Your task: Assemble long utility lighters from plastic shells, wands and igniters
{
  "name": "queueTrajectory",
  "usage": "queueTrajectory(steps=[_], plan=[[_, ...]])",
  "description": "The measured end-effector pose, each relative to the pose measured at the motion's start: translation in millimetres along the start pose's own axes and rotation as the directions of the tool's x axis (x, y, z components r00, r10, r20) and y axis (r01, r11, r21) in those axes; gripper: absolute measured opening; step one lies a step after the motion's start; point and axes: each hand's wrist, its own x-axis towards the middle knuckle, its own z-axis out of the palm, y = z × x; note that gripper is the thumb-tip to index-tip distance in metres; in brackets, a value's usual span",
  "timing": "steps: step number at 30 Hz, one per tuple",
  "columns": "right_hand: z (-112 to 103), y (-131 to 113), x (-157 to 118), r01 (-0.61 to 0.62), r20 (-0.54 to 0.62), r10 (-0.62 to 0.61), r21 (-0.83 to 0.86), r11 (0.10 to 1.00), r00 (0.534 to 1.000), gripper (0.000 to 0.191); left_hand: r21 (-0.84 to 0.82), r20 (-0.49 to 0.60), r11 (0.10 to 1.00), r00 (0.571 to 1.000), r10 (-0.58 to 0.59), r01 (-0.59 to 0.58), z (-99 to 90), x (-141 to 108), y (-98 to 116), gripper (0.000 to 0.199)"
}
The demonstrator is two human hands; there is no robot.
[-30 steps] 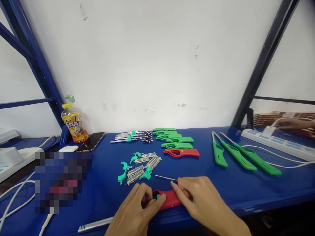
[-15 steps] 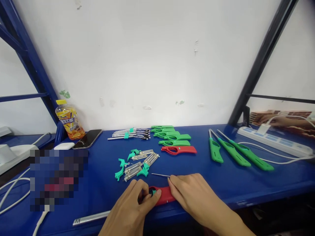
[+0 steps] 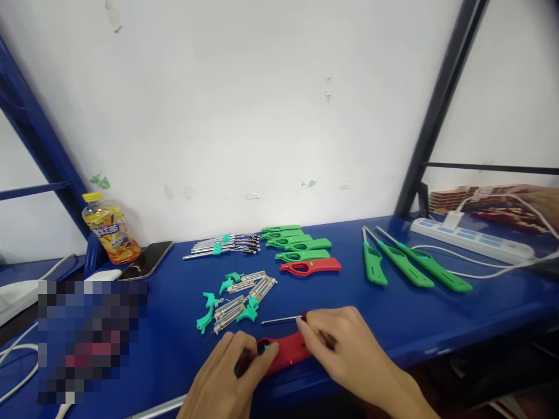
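My left hand point(image 3: 225, 375) is closed around the trigger end of a red long-neck lighter point(image 3: 286, 354) at the table's front edge. Its metal barrel point(image 3: 163, 406) sticks out to the left beneath that hand. In my right hand point(image 3: 351, 349) is a thin screwdriver point(image 3: 279, 320), its shaft pointing left above the lighter and its dark red grip mostly hidden by my fingers. The right hand lies over the lighter's right end. Just beyond are several metal-and-clear cylinders point(image 3: 230, 314) and teal triggers point(image 3: 248, 310).
Green handle shells point(image 3: 305, 256), a red shell point(image 3: 312, 266) and metal barrels with wires point(image 3: 218, 245) lie at the back. Three green lighters point(image 3: 404, 265) and a power strip point(image 3: 476, 238) are right. A bottle point(image 3: 112, 230) and phone point(image 3: 146, 261) stand left; another person's hand point(image 3: 539, 201) shows far right.
The whole view has shifted and tilted slightly. More of the screwdriver's dark red grip shows as my right hand has turned. My left hand still grips the red lighter.
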Motion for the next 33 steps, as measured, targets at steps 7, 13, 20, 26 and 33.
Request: queueTrajectory(steps=[7,13,20,26,33], plan=[[-23.0,15.0,-6.0,-0.054,-0.172,0.068,0.087,0.995,0.983,0.014,0.038,-0.041,0.999,0.999,-0.023,0.025,-18.9,20.8,0.3,0.045],[-23.8,16.7,-9.8,-0.014,0.028,0.012,0.063,0.998,1.000,0.034,-0.052,-0.194,0.992,0.973,-0.122,0.114,-33.3,81.5,4.3,0.032],[-21.5,18.5,-7.7,-0.052,0.033,0.051,0.041,0.998,0.998,0.024,-0.237,-0.177,0.944,0.945,-0.276,0.231,-16.9,86.5,0.1,0.023],[-14.7,25.5,-11.9,-0.048,-0.180,0.064,0.088,0.995,0.982,0.013,-0.336,-0.076,0.865,0.905,-0.419,0.372,-18.4,84.2,-2.5,0.021],[-43.0,-1.4,6.0,0.103,-0.488,-0.049,0.084,0.991,0.871,0.006,-0.452,-0.032,0.756,0.838,-0.545,0.474,-25.6,80.7,-12.9,0.022]])
